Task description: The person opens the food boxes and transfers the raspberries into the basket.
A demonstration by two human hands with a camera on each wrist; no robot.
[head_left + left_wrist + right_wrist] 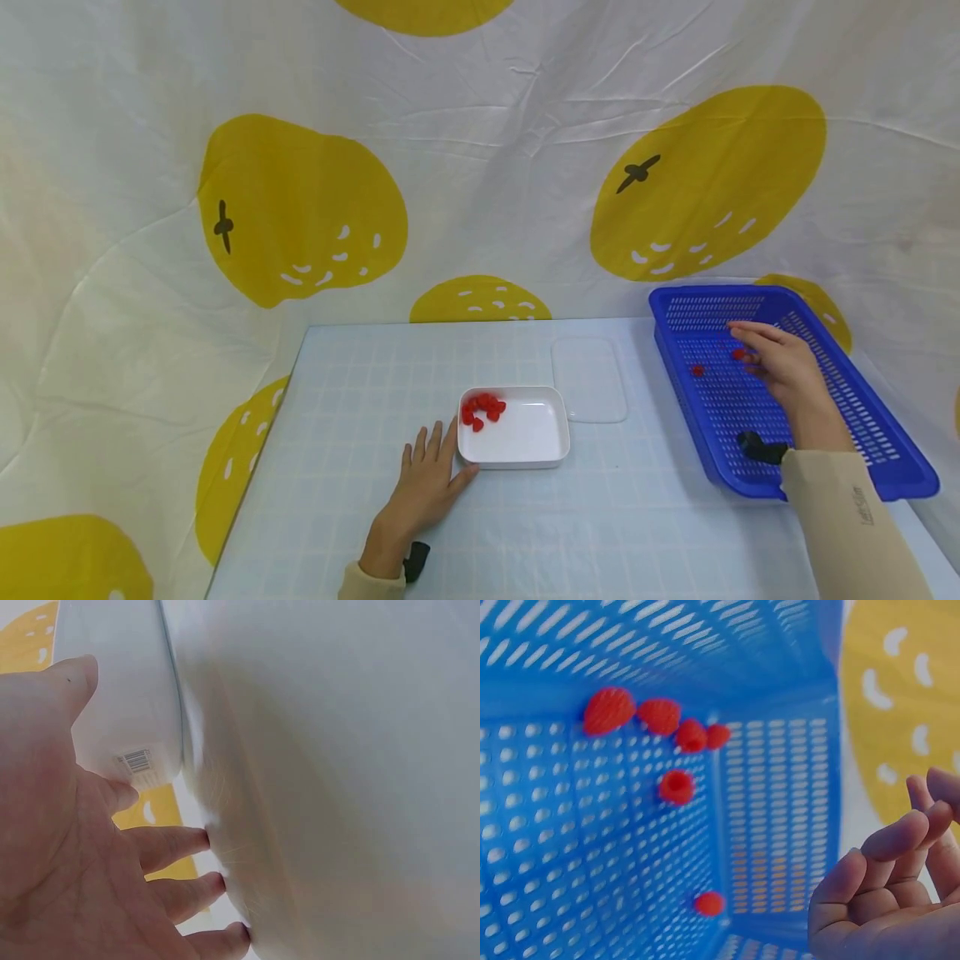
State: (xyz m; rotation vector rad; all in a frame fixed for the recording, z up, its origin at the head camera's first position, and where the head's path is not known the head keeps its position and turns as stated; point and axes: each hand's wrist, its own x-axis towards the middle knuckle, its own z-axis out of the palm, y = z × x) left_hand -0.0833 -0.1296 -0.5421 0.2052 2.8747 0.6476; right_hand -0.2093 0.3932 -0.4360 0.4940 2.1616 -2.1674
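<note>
My left hand lies on the table with its fingers spread, its thumb and index finger against the left end of a white box. Several raspberries are gathered at that box's left side. In the left wrist view the left fingers look straight, and the box's wall with a barcode is beside the thumb. Over the blue basket hovers my right hand, its fingers loosely bent with nothing visible between them. Several raspberries lie on the basket's floor, mostly along one wall.
A clear lid lies flat behind the box, on its right. Blue checked cloth covers the table. Behind it hangs a white curtain with large yellow fruit prints. The basket's high slatted walls surround the space below my right hand.
</note>
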